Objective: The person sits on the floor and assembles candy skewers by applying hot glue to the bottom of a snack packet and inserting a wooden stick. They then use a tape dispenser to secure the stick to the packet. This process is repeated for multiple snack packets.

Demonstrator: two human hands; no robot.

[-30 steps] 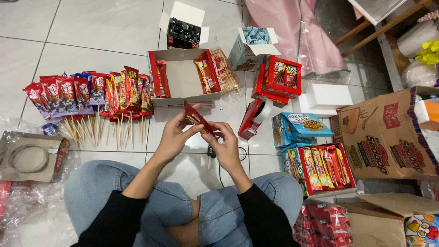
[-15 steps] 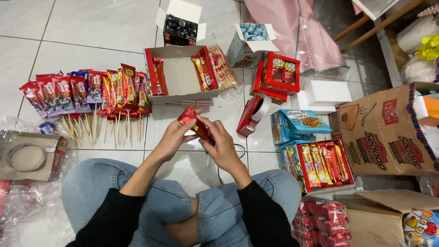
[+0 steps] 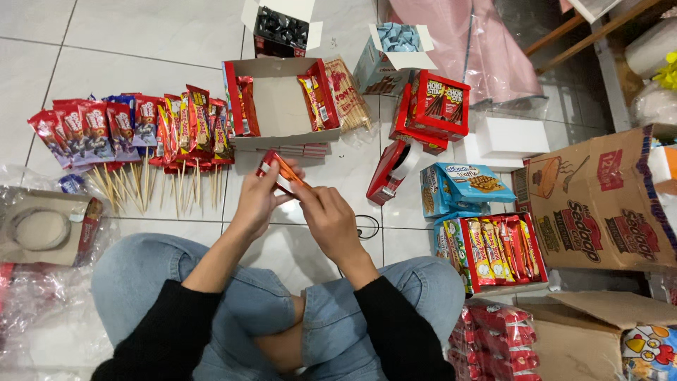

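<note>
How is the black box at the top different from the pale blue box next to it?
The open black cardboard box holds dark wrapped pieces; the open pale blue cardboard box holds pale blue ones. The black box stands about square to the camera, while the blue one is turned at an angle. Both sit on the white tiled floor with flaps open.

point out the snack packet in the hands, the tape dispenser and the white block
snack packet (image 3: 276, 169), head view, red wrapper above left thumb
tape dispenser (image 3: 395, 168), head view, red body
white block (image 3: 509, 137), head view, top face

Head view, steeply down, close.
</note>
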